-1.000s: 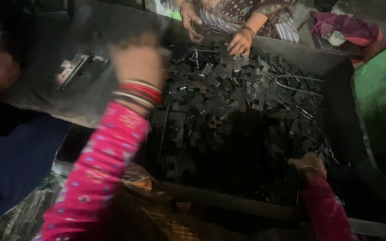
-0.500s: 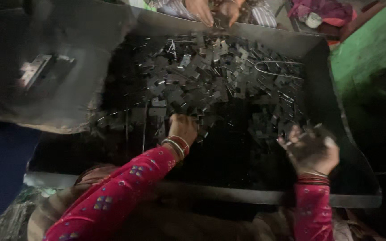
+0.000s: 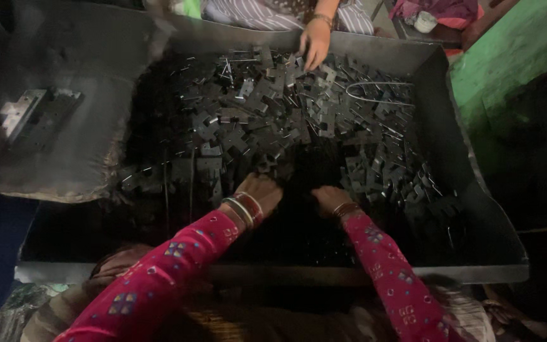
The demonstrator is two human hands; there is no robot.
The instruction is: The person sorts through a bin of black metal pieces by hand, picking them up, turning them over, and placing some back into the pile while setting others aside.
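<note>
A wide, shallow metal tray (image 3: pixel 476 209) with sloped dark walls holds a heap of small flat metal pieces (image 3: pixel 273 120), too many to count. They are dark, dull and angular, many cross-shaped or notched, piled thickest from the tray's middle toward its far edge and right side; the near part of the floor is nearly bare. A thin wire loop (image 3: pixel 378 92) lies on the heap near the far right corner.

Two hands in pink patterned sleeves reach in from the near edge. The left hand (image 3: pixel 262 190), with red and white bangles at the wrist, is curled around pieces at the heap's near fringe, fingers buried among them. The right hand (image 3: pixel 329 197), also bangled, is bent into the dark parts just beside it; whether it grips anything cannot be told.

A third hand (image 3: pixel 314 43), another person's, rests on the pieces at the far edge.

Left of the tray, a grey sheet (image 3: pixel 83 152) carries one blocky metal jig (image 3: pixel 36 114).
</note>
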